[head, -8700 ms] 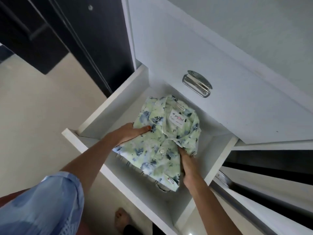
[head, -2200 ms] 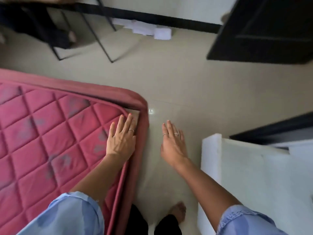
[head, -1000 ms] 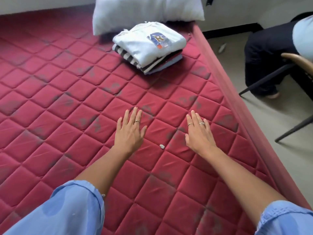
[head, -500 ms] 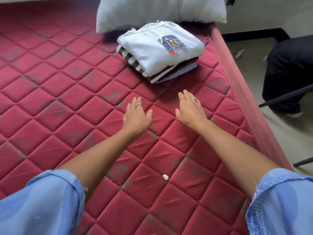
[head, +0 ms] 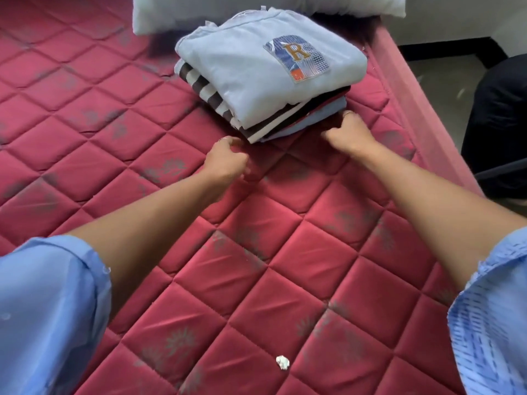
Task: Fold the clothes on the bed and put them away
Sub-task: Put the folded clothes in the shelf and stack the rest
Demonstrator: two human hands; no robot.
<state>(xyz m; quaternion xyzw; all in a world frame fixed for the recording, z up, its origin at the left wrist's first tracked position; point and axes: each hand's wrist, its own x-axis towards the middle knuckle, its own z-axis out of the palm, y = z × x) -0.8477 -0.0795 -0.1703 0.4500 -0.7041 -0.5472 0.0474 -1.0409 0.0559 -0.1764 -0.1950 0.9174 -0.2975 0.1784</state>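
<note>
Both fists are curled at the near edge of the folded clothes pile: left hand just beside it, right hand touching its bottom; whether either grips cloth, I cannot tell.

Quilted mattress in sheeny red fabric, matt soft knit folded clothes, cloth pillow

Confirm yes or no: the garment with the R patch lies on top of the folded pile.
Yes, the pale garment with the R patch lies uppermost on the folded pile, with the striped and darker pieces under it.
</note>
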